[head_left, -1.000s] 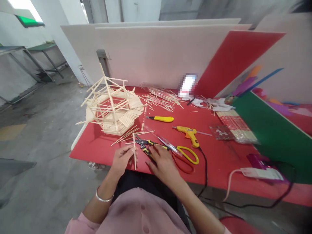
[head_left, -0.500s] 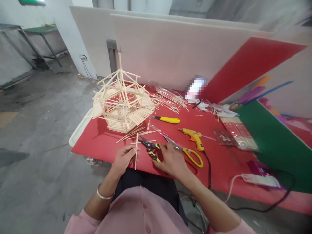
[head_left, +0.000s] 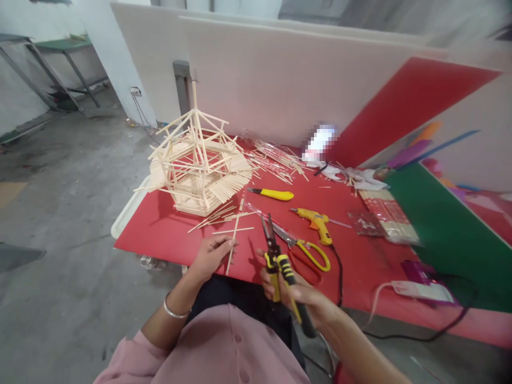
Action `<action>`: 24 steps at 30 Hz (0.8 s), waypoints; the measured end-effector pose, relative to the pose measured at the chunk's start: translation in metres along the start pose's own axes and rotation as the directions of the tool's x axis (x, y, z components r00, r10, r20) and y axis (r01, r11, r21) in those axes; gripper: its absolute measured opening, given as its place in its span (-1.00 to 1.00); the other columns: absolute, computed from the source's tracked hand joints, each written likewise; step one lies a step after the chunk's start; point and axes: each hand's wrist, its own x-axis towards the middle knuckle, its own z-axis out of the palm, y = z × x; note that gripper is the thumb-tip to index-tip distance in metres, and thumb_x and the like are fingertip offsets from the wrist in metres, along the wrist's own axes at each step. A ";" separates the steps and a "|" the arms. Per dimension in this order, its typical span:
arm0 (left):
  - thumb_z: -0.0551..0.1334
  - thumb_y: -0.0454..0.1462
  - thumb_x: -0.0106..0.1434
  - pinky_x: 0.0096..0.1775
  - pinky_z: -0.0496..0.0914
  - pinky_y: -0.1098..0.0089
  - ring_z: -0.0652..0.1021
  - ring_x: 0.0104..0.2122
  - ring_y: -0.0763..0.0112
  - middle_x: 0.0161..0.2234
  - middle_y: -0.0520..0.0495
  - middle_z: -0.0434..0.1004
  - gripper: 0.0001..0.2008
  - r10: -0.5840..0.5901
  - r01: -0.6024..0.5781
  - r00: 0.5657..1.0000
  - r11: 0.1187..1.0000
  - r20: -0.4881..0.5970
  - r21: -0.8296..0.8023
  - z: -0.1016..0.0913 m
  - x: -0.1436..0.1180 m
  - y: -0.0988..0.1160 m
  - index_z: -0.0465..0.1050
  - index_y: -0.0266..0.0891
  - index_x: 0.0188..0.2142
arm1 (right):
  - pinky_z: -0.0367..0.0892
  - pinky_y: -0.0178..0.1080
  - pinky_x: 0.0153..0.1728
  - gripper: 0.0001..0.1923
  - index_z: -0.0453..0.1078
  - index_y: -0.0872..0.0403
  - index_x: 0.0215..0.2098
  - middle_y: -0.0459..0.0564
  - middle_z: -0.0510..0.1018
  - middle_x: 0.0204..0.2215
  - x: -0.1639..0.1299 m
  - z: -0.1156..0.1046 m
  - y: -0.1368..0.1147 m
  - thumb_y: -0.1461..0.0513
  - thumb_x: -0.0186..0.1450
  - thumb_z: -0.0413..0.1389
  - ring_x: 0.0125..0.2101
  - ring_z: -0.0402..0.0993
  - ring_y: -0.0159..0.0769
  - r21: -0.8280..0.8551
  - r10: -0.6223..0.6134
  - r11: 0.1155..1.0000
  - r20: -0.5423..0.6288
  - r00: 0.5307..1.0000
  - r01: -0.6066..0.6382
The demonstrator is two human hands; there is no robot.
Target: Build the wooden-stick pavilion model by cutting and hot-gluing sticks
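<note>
Your left hand [head_left: 212, 258] pinches 1 slanted stick [head_left: 229, 261], fingers [head_left: 224, 246] nearly closed; your right hand [head_left: 312, 303] curls its fingers around forward-pointing pliers [head_left: 272, 248].

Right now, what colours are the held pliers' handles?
The pliers' handles are black and yellow; see the head view.

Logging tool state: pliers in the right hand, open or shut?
Open: the pliers show their tips apart and handles spread in the right hand.
</note>
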 end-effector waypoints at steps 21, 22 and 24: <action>0.10 -0.35 0.23 -0.22 0.38 0.40 0.55 -0.32 0.35 -0.36 -0.08 0.58 -0.80 0.264 -0.397 0.917 0.677 0.299 0.620 0.003 -0.004 0.017 0.52 -0.28 -0.37 | 0.22 -0.03 0.11 -0.06 0.02 0.04 0.30 0.15 0.32 0.15 0.015 -0.008 -0.003 0.20 -0.03 0.21 0.10 0.32 -0.04 -0.814 -0.105 0.572 0.054 0.993 0.104; 0.10 -0.35 0.23 -0.22 0.38 0.40 0.55 -0.32 0.35 -0.36 -0.08 0.58 -0.80 0.266 -0.397 0.917 0.679 0.296 0.618 0.003 -0.004 0.016 0.52 -0.28 -0.37 | 0.21 -0.03 0.11 -0.07 0.01 0.04 0.30 0.16 0.32 0.15 0.015 -0.008 -0.002 0.20 -0.02 0.20 0.11 0.31 -0.04 -0.816 -0.112 0.568 0.049 0.993 0.104; 0.10 -0.36 0.23 -0.21 0.39 0.40 0.55 -0.32 0.35 -0.36 -0.08 0.58 -0.80 0.268 -0.397 0.917 0.683 0.295 0.614 0.004 -0.003 0.015 0.51 -0.27 -0.37 | 0.20 0.00 0.12 -0.06 0.01 0.05 0.29 0.18 0.31 0.16 0.015 -0.007 -0.001 0.20 -0.03 0.20 0.11 0.30 -0.02 -0.825 -0.127 0.555 0.041 0.991 0.105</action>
